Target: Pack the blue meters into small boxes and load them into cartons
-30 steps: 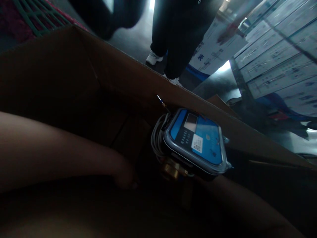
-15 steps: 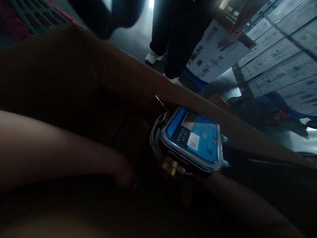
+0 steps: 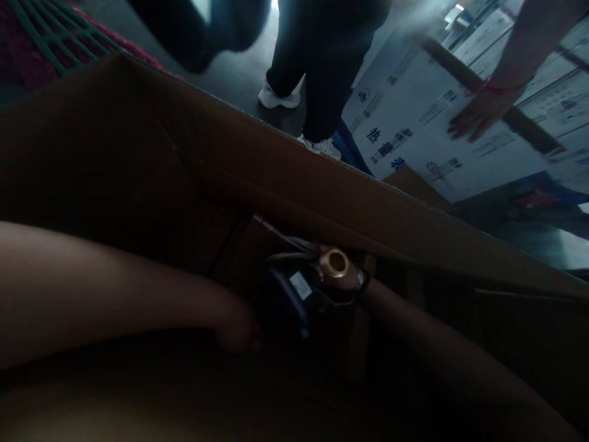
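Note:
Both my arms reach down into a large brown cardboard box (image 3: 294, 178), whose inside is very dark. My right hand (image 3: 375, 294) holds a blue-faced meter (image 3: 294, 294) with a brass pipe fitting (image 3: 335, 265) and a coil of grey cable, now tipped on its side low in the box with the brass opening facing up. The fingers of that hand are hidden behind the meter. My left hand (image 3: 234, 325) is deep in the box just left of the meter, fingers curled down into the dark; what they touch is hidden.
Another person in dark trousers and white shoes (image 3: 280, 98) stands beyond the box. Their hand (image 3: 478, 113) with a red wrist string rests on a white printed carton (image 3: 414, 123). More cartons are stacked at the right. A green crate (image 3: 50, 31) is at top left.
The meter has gone down into the box and turned onto its side, its blue face now away from me. The other person's hand has moved onto the white carton.

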The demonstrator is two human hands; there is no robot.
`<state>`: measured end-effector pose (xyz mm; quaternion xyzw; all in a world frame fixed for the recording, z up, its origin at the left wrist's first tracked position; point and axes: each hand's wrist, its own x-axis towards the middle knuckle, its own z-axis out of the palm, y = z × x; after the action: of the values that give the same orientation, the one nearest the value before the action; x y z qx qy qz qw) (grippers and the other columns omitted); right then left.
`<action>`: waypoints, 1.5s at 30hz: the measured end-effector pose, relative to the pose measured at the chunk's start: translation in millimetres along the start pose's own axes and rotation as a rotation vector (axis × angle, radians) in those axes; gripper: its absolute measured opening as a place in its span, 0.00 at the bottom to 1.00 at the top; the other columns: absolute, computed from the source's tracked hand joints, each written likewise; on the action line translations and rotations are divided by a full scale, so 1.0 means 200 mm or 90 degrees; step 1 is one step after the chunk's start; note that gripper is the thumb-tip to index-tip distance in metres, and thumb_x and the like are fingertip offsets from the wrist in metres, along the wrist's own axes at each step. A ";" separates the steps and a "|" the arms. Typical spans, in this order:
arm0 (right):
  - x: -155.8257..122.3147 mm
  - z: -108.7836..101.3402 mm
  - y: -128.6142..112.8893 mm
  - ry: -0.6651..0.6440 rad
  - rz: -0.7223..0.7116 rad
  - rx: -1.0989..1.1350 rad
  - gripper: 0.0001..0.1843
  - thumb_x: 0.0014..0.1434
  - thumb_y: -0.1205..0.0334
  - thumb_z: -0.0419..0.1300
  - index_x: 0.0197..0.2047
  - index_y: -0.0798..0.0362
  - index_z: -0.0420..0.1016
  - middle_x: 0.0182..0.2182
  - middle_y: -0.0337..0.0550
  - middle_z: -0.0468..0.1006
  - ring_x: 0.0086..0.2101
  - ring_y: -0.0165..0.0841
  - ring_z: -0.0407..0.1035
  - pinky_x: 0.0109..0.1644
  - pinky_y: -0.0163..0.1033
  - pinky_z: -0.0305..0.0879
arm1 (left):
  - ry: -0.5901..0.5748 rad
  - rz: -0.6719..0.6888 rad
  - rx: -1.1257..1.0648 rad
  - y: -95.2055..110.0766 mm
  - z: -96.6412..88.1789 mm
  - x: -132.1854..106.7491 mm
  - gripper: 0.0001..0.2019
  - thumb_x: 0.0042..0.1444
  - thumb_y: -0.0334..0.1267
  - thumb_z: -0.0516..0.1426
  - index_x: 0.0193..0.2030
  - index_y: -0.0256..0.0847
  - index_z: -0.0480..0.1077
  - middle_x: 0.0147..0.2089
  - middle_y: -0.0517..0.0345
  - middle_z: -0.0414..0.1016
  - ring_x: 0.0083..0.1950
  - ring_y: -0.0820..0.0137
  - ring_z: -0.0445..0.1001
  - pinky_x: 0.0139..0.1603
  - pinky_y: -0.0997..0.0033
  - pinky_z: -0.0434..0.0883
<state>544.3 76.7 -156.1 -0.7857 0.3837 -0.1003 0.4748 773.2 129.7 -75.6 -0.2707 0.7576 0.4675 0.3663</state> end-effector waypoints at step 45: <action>0.10 0.40 -0.21 -0.406 -0.103 -0.532 0.17 0.54 0.66 0.56 0.48 0.50 0.69 0.50 0.47 0.68 0.50 0.42 0.62 0.51 0.52 0.58 | 0.414 -0.321 0.364 -0.06 -0.29 -0.08 0.14 0.56 0.37 0.49 0.47 0.33 0.63 0.44 0.42 0.67 0.42 0.57 0.69 0.34 0.65 0.67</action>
<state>621.4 127.4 -167.4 -0.9265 0.1658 0.2684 0.2050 773.6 72.7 -50.6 -0.4659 0.8414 0.0294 0.2723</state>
